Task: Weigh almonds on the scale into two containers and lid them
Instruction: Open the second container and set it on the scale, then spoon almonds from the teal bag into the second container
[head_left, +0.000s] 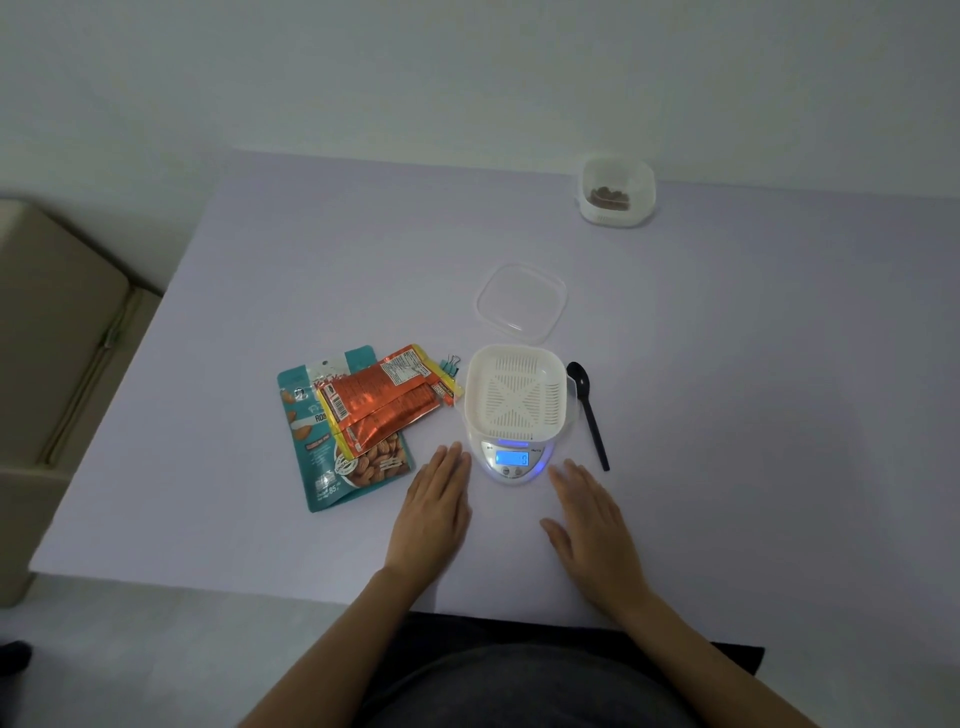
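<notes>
A small digital scale (511, 460) with a lit blue display stands near the table's front. On it sits an empty white container (514, 395) with a slotted insert. A clear lid (521, 301) lies flat just behind it. A second container (616, 191), lidded and holding brown almonds, stands at the far right. A teal almond bag (332, 467) lies left of the scale under an orange packet (382, 400). A black spoon (589, 410) lies right of the scale. My left hand (434, 512) and my right hand (592, 525) rest flat on the table either side of the scale, holding nothing.
Binder clips (451, 364) lie by the orange packet's upper end. The lavender table (753, 389) meets a pale wall behind. A beige sofa (57, 332) stands off the table's left edge.
</notes>
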